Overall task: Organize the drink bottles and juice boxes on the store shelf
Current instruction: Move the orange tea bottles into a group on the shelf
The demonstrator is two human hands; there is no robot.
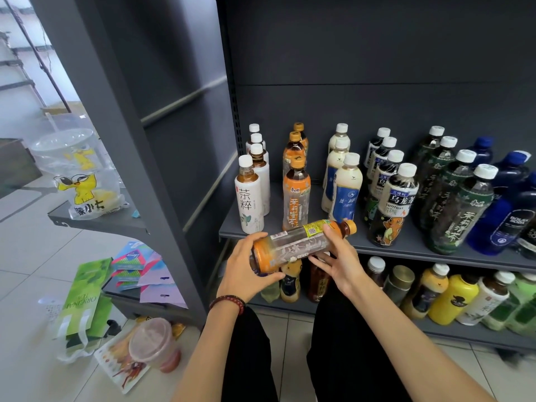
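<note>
Head camera: both hands hold one orange-capped tea bottle (298, 245) in the air just in front of the front edge of the grey shelf board (359, 240). The bottle lies nearly on its side, with its cap toward the right and slightly raised. The left hand (246, 268) has its fingers and thumb curled round the bottle's base end. The right hand (336, 256) grips the neck end, thumb over the label and fingers underneath. A dark bead bracelet (229, 303) sits on the left wrist.

On the shelf board, bottles stand upright in rows running from front to back. At its left end is a row of white-labelled tea bottles (249, 198), then a row of orange tea bottles (295, 195) matching the held one. Next come cream milk tea bottles (345, 192), dark oolong bottles (397, 204), green-labelled tea bottles (461, 210) and blue bottles (499, 219) toward its right end.

Below the shelf board, a lower level carries mixed bottles, among them a yellow bottle (452, 300).

Left of the shelf board, on the tiled floor, lie a green tea box (87, 297) and a lidded plastic cup (153, 343).
</note>
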